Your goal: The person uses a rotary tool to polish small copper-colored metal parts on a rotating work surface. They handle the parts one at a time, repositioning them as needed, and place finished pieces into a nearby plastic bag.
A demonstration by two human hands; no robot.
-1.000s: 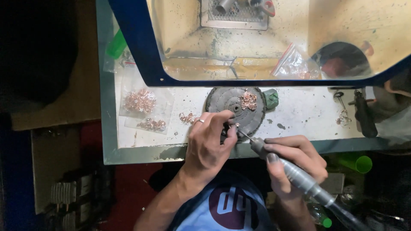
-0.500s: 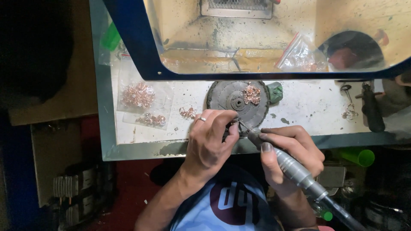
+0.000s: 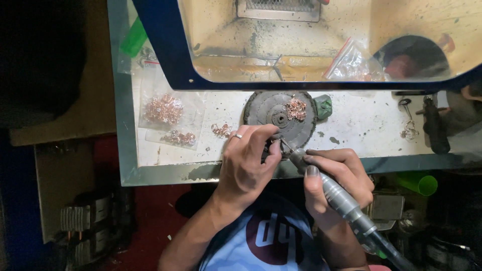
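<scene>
Left hand (image 3: 248,165) fingers pinched on a tiny copper-coloured metal piece (image 3: 277,142) at the near edge of the round grey disc (image 3: 278,116) on the white bench (image 3: 361,125). Right hand (image 3: 336,175) fingers wrapped round the grey pen-shaped rotary tool (image 3: 334,193), tip touching the piece. Risk: the tip could skid onto the fingertips. Piece mostly hidden; its shape is unclear.

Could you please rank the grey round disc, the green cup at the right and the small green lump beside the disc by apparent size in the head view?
1. Disc, clearly largest.
2. Green cup, partly hidden by the bench edge.
3. Green lump, smallest.
</scene>
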